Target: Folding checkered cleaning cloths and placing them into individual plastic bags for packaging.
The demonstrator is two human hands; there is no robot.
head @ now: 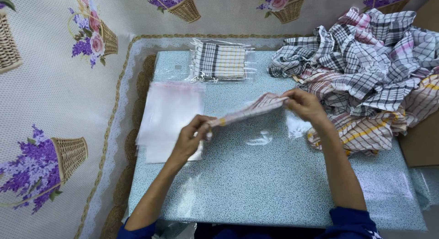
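A folded checked cloth (249, 111) in pink, white and yellow is held stretched above the speckled blue table (256, 184). My left hand (192, 136) pinches its near left end. My right hand (304, 104) grips its far right end, close to the heap of loose checked cloths (366, 69). A clear plastic bag (279, 129) seems to hang below the cloth; its edges are hard to make out.
A stack of empty clear bags (167, 115) lies at the table's left. Bagged folded cloths (219, 60) sit at the back. A floral basket-print covering (55, 106) spreads to the left and behind. A brown cardboard surface (423, 138) is at the right.
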